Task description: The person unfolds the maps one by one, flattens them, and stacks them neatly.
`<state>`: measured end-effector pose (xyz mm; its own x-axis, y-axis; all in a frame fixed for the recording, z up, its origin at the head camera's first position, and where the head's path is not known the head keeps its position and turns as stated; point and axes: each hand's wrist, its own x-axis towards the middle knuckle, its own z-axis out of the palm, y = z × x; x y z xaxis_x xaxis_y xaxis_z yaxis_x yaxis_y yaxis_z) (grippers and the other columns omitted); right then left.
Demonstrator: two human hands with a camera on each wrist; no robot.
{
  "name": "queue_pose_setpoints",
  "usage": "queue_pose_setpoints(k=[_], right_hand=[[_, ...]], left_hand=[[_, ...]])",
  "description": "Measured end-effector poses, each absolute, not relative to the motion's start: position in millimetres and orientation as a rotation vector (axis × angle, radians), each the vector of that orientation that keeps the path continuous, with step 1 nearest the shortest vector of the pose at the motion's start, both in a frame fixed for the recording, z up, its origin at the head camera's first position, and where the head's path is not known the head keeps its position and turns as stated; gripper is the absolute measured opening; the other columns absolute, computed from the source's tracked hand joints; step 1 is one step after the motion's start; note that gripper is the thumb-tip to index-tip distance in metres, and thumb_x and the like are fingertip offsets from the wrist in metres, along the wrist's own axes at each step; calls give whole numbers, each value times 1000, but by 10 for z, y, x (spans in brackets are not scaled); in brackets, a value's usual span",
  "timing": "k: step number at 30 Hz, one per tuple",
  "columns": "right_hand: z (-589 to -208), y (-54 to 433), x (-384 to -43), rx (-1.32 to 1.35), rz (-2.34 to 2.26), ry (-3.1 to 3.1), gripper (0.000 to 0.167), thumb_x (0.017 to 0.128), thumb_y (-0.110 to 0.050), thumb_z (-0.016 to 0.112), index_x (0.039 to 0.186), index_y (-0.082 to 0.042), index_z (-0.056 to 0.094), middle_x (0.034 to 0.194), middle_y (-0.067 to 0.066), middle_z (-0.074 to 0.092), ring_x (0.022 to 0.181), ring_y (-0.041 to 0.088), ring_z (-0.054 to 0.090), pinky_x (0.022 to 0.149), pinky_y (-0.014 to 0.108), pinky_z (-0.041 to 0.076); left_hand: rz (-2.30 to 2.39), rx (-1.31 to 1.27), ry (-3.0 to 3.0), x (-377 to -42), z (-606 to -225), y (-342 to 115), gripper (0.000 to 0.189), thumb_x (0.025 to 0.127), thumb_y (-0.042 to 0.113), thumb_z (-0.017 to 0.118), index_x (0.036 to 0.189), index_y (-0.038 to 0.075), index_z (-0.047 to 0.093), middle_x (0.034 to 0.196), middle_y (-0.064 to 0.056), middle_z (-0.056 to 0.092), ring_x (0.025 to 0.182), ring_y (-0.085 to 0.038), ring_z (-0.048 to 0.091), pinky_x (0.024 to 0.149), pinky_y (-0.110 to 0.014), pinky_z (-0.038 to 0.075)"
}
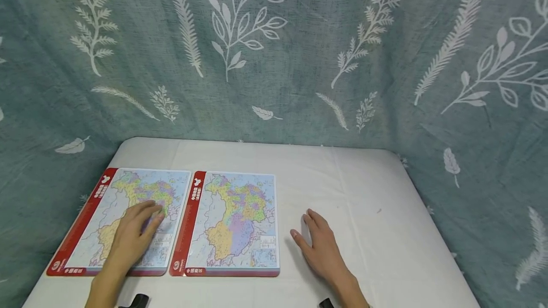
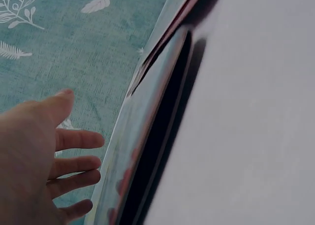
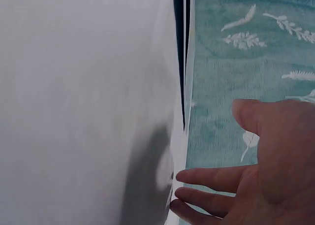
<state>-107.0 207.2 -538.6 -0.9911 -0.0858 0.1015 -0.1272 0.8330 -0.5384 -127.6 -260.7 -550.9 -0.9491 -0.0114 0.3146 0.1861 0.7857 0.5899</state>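
Note:
Two flat map boards lie side by side on the white table, each with a coloured map and a red band along its left side. My left hand (image 1: 132, 234) is over the left map board (image 1: 147, 179), its fingers loosely bent and gripping nothing. In the left wrist view, the fingertips of that hand (image 2: 29, 161) come close to the board's face (image 2: 142, 126); I cannot tell whether they touch. The right map board (image 1: 244, 213) lies untouched. Just right of it, my right hand (image 1: 321, 246) holds nothing, thumb apart from the relaxed fingers, low over the table.
White cloth covers the table (image 1: 385, 232), which stretches on to the right of the boards. Behind and at both sides hangs a green cloth (image 1: 299, 61) with white leaf prints. Small black pieces (image 1: 139, 301) show near both wrists.

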Motion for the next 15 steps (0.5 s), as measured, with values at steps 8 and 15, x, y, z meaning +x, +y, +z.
queue_pose_setpoints(k=[8, 15], right_hand=[[-5399, 1802, -1031, 241, 910, -2922, 77, 102, -53, 63, 148, 8, 52, 162, 23, 44, 153, 43, 38, 122, 59, 33], [-5388, 1654, -1032, 216, 951, -2924, 78, 100, -49, 68, 151, 8, 49, 163, 22, 43, 154, 42, 36, 123, 59, 32]], left_hand=[[-974, -142, -2655, -1261, -5534, -2450, 36, 99, 27, 73, 128, 4, 72, 142, -19, 61, 137, -44, 49, 109, -69, 37], [-1006, -209, -2592, -1276, -5611, -2296, 30, 96, 24, 77, 121, 7, 75, 136, -13, 65, 135, -35, 51, 119, -39, 34]])
